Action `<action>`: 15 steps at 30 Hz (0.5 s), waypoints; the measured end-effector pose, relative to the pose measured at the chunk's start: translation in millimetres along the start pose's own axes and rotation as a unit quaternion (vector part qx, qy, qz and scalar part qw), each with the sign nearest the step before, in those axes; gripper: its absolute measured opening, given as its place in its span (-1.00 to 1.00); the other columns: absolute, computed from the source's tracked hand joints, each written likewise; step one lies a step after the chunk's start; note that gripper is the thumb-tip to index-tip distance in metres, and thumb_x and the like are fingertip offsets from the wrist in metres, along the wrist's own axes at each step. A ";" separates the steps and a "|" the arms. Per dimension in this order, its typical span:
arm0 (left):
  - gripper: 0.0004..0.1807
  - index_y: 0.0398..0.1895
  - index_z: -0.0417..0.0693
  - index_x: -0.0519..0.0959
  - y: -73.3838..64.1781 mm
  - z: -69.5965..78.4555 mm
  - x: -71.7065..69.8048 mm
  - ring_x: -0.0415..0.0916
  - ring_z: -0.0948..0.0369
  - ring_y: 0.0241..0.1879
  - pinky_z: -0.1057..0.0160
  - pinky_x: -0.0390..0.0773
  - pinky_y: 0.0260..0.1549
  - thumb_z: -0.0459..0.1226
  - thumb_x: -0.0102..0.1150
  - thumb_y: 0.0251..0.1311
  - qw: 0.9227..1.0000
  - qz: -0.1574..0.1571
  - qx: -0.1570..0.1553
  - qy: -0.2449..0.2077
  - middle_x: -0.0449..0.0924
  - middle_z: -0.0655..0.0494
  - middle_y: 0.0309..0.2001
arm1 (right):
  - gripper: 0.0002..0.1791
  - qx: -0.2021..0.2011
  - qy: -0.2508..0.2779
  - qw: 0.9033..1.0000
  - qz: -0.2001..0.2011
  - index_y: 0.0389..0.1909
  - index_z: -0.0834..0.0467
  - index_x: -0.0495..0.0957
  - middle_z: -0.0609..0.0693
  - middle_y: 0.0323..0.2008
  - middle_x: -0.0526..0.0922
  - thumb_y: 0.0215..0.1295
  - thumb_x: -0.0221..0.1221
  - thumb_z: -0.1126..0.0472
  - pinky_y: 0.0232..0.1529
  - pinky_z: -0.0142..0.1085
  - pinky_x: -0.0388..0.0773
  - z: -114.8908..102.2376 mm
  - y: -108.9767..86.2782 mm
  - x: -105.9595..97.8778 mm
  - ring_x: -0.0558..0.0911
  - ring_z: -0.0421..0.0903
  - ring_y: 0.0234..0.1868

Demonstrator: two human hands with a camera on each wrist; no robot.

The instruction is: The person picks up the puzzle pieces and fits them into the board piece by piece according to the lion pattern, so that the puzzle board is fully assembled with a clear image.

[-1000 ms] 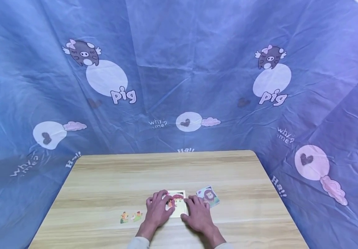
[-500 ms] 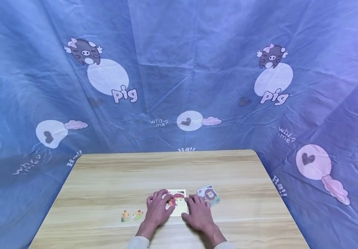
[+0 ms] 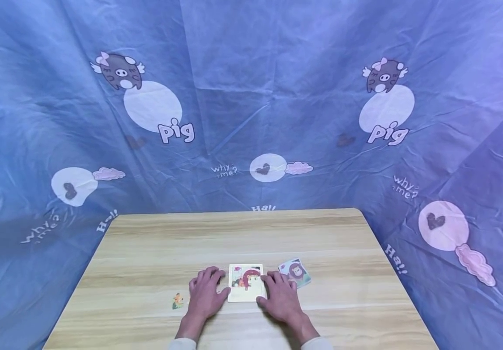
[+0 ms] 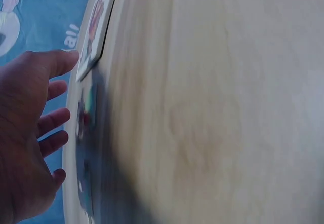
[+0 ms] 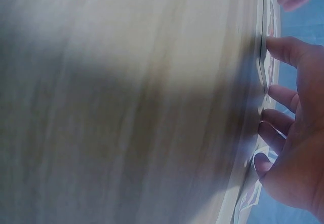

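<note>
"Two hands flank the puzzle board (image 3: 239, 295) on the surface (image 3: 251, 238); how do we find them?"

"Both released: the left hand (image 3: 206, 294) has loose, spread fingers just beside the board's left edge, though we cannot tell whether its thumb touches."

"And the right hand (image 3: 281, 299)?"

"Its fingers are loosely bent, thumb against the board's right edge."

"What else do we see?"

"Left of the board, an orange-and-green piece (image 3: 177, 301); right of it, a lion card (image 3: 297, 271)."
</note>
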State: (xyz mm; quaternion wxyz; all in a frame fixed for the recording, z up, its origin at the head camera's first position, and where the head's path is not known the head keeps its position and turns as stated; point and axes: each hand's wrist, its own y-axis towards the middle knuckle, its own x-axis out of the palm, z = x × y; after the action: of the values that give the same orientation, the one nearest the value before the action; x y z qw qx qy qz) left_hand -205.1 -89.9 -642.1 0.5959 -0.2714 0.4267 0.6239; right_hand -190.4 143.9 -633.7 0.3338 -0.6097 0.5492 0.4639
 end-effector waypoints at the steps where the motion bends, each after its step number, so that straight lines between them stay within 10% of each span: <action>1: -0.52 0.03 0.15 0.59 -0.8 -2.0 -0.5 0.34 0.02 0.18 -0.20 0.20 0.12 0.03 0.31 0.00 1.000 0.002 -0.003 0.002 0.48 0.08 0.16 | -0.33 0.000 0.000 1.000 -0.001 0.16 -0.01 0.49 0.03 0.17 0.48 0.00 0.28 -0.19 -0.07 -0.03 0.28 0.0 -0.1 -0.1 0.44 0.04 0.16; 15: -0.55 0.05 0.13 0.58 -1.4 -19.9 -5.0 0.34 0.03 0.15 -0.19 0.19 0.03 0.01 0.27 0.07 0.999 0.009 -0.039 0.010 0.48 0.08 0.16 | -0.33 0.000 -0.001 1.000 0.004 0.16 -0.01 0.49 0.02 0.16 0.48 -0.01 0.29 -0.19 -0.08 -0.04 0.27 1.2 -0.3 0.9 0.44 0.03 0.16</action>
State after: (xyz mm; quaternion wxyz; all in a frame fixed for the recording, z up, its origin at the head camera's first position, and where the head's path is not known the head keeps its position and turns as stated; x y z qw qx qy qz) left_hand -206.3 -109.6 -647.9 0.5753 -0.2969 0.4098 0.6426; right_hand -190.4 144.7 -634.9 0.3327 -0.6069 0.5512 0.4660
